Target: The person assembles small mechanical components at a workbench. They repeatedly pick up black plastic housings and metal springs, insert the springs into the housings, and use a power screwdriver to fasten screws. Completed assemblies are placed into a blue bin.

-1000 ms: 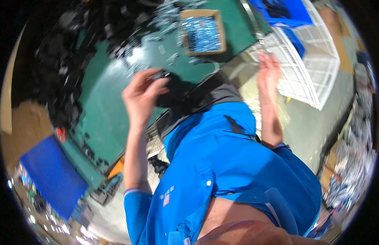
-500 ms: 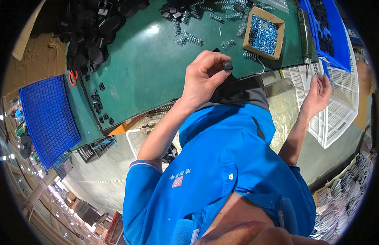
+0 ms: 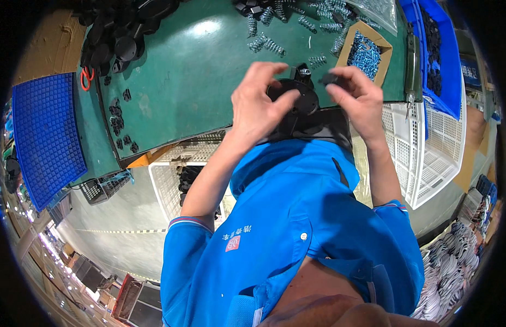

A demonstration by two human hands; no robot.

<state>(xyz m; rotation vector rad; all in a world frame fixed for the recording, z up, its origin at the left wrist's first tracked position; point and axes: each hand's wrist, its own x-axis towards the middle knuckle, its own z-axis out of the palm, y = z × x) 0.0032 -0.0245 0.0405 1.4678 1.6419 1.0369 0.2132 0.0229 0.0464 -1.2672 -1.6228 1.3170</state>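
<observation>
The left hand (image 3: 258,103) holds a round black part (image 3: 294,98) at the near edge of the green worktop (image 3: 193,82) — grip closed around its rim. The right hand (image 3: 359,98) pinches a small black piece (image 3: 328,79) just beside it — springs (image 3: 266,43) lie behind, toward the far edge.

Loose springs (image 3: 266,43), cardboard screw box (image 3: 365,52), blue tray (image 3: 43,133).

Open brown cardboard box (image 3: 363,52) of blue screws, table's far right.
</observation>
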